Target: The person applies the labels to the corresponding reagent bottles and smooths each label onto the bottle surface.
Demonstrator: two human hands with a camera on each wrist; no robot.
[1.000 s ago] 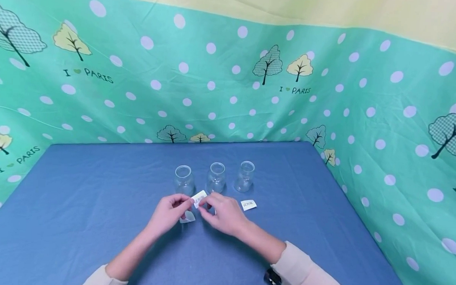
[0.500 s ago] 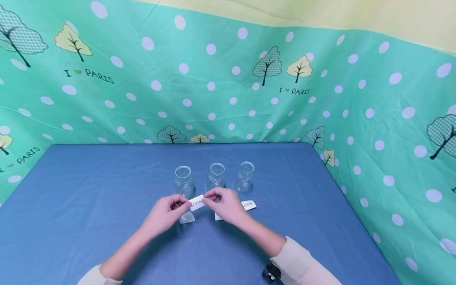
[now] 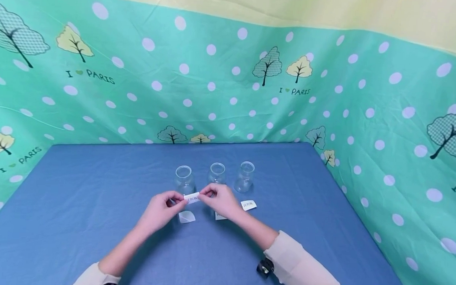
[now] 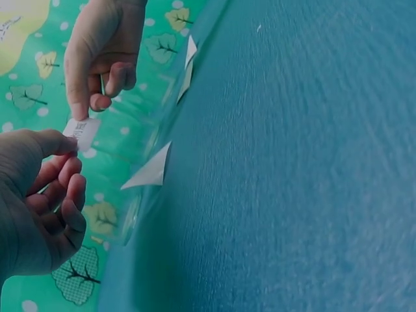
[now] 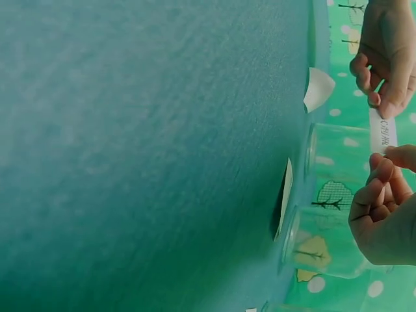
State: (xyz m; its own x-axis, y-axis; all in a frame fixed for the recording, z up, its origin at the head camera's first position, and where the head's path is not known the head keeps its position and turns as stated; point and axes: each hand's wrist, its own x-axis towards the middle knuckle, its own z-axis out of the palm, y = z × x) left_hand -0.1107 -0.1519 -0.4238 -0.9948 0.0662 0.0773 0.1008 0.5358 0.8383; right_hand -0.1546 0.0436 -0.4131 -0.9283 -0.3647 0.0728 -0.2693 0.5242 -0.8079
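Observation:
A small white label [image 3: 191, 198] with dark writing is stretched between both hands, in front of the left glass jar [image 3: 184, 176]. My left hand [image 3: 160, 209] pinches its left end between thumb and forefinger. At the other end, my right hand [image 3: 221, 201] pinches it the same way. In the left wrist view the label [image 4: 82, 134] hangs between the two thumbs. The middle glass jar [image 3: 217, 171] is partly covered by the right hand. On the table below lies a curled blank piece of paper [image 3: 187, 217], which looks like peeled backing.
The right glass jar [image 3: 245, 176] stands upright in the row. Another written label [image 3: 248, 205] lies in front of it, and one more label [image 3: 220, 216] is partly under the right hand. A blue cloth covers the table [image 3: 78, 221]; a patterned green curtain [image 3: 215, 75] hangs behind.
Both hands have shifted slightly left with the label, now in front of the left jar. The right hand moved from the label's lower edge to its right end, uncovering part of another label.

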